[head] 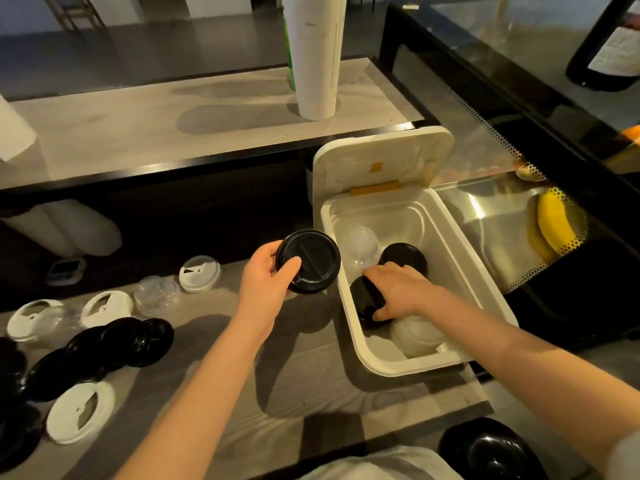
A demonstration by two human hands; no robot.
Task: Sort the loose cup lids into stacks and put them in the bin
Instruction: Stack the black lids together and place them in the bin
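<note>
the left hand (pixel 266 277) is gripping a black lid stack (pixel 311 258) at ten o'clock of the bin (pixel 453 244); the right hand (pixel 398 289) is curling round a second black stack (pixel 365 301) inside it, toward six o'clock.

Layout of the work area. The bin (pixel 460 271) stood at the right end of the desk (pixel 311 393), its hinged cover (pixel 381 157) raised behind it. Inside the bin lay a rear lid stack (pixel 403 258) and a front lid stack (pixel 363 299), the latter gripped by the right hand (pixel 398 289). The left hand (pixel 266 282) gripped the held lid stack (pixel 308 261) just left of the bin's rim, above the desk. Loose lids (pixel 121 341) lay scattered over the desk's left part. A cup column (pixel 317 57) stood on the raised shelf (pixel 138 133) behind. Bananas (pixel 554 226) lay right of the bin.
</note>
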